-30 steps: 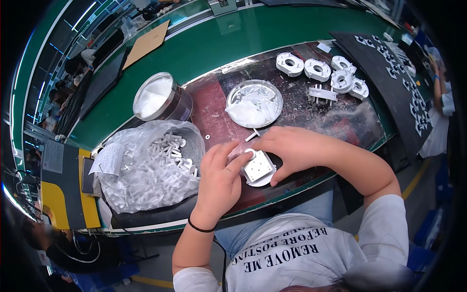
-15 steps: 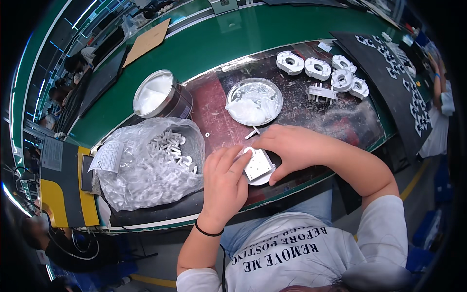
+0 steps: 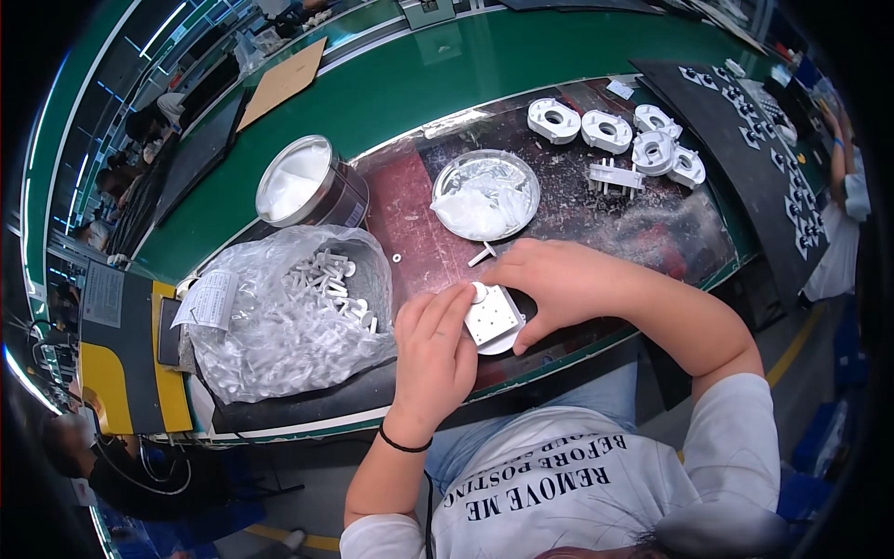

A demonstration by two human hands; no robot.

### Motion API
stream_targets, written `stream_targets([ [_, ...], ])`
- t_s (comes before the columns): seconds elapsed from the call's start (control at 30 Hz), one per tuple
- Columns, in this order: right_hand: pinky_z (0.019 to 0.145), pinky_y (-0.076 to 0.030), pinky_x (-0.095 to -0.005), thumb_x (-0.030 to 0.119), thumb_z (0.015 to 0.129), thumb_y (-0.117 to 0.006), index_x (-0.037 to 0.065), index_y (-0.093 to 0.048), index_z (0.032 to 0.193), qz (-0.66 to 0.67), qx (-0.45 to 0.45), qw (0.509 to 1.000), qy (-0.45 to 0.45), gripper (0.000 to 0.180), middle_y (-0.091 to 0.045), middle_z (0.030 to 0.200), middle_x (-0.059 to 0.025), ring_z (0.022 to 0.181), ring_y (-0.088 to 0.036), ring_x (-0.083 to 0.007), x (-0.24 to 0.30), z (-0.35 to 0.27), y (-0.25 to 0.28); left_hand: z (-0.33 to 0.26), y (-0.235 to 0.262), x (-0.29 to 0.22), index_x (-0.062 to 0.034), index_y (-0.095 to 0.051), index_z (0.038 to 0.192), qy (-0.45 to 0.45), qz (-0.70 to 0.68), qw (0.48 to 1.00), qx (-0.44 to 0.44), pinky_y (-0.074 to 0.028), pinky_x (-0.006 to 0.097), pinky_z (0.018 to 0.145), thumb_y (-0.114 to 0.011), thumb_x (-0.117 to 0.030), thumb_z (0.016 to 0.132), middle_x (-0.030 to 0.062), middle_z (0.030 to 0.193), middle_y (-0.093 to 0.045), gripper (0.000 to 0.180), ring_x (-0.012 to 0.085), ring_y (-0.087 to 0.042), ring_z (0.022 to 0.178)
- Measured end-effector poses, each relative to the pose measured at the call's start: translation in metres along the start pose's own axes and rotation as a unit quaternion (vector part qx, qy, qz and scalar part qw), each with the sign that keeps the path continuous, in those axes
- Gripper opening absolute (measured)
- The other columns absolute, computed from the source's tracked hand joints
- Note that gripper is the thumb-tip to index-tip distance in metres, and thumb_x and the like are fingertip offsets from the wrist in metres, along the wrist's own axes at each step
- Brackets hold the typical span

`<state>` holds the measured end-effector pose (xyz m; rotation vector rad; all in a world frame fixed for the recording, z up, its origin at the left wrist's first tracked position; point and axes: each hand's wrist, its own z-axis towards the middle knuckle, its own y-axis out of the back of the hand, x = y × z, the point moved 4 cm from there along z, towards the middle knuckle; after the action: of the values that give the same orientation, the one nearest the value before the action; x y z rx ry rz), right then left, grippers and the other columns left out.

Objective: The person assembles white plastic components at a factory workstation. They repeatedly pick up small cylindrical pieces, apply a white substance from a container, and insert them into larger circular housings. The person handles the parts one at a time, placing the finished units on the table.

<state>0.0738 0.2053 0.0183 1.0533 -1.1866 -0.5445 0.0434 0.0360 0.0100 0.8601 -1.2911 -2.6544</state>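
Left hand [image 3: 431,349] and right hand [image 3: 549,284] both curl partly closed around a white square plastic part [image 3: 492,318], fingertips pinching its edges. The part lies flat-face up at the near table edge [image 3: 307,410], its corners set diagonally

Open tin [image 3: 300,182] of white paste, shallow dish [image 3: 485,194], clear bag [image 3: 284,317] of pegs

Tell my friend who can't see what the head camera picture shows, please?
A person's left hand and right hand hold a small white plastic part together over a dark worktable. Nearby lie a clear bag of white pieces, a dish of white paste and a can.
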Motion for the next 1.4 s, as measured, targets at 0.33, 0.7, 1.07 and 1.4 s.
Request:
stream_targets([
  [0.33, 0.088, -0.045, -0.0391, 0.042, 0.059, -0.080, 0.006, -0.054, 0.120, -0.003, 0.014, 1.000, -0.012, 0.075, -0.060, 0.108, -0.0112, 0.105, -0.053, -0.0287, -0.001, -0.001, -0.001, 0.002, 0.002, 0.000, -0.0028, -0.061, 0.111, -0.015, 0.022, 1.000, 0.012, -0.037, 0.041, 0.092, -0.053, 0.005, 0.071, 0.0141, 0.114, -0.058, 0.041, 0.0342, -0.049, 0.104],
  [0.7, 0.092, -0.043, -0.0401, 0.038, 0.060, -0.080, 0.003, -0.052, 0.122, 0.037, 0.003, 0.999, -0.002, 0.077, -0.058, 0.114, -0.0137, 0.108, -0.052, -0.0316, 0.003, -0.001, -0.002, 0.008, 0.007, 0.011, -0.0021, -0.058, 0.111, -0.019, -0.037, 0.999, 0.032, -0.038, 0.041, 0.091, -0.054, 0.004, 0.072, 0.0145, 0.109, -0.059, 0.040, 0.0335, -0.050, 0.102],
  [1.07, 0.089, -0.044, -0.0388, 0.039, 0.054, -0.084, -0.002, -0.052, 0.121, 0.044, -0.041, 0.997, -0.050, 0.085, -0.058, 0.111, -0.0201, 0.103, -0.056, -0.0356, -0.006, 0.032, 0.050, 0.030, 0.063, 0.069, -0.0017, -0.057, 0.105, -0.028, 0.007, 0.998, -0.059, -0.042, 0.042, 0.084, -0.057, 0.002, 0.073, 0.0139, 0.098, -0.060, 0.032, 0.0337, -0.055, 0.093],
  [1.4, 0.083, -0.048, -0.0342, 0.051, 0.057, -0.078, -0.001, -0.061, 0.112, -0.030, -0.187, 0.951, -0.245, 0.078, -0.065, 0.104, -0.0172, 0.093, -0.063, -0.0282, -0.146, 0.185, 0.097, 0.014, 0.045, 0.077, -0.0024, -0.058, 0.102, -0.056, -0.011, 0.998, -0.007, -0.044, 0.041, 0.073, -0.061, -0.004, 0.072, 0.0114, 0.084, -0.058, 0.031, 0.0301, -0.055, 0.081],
])
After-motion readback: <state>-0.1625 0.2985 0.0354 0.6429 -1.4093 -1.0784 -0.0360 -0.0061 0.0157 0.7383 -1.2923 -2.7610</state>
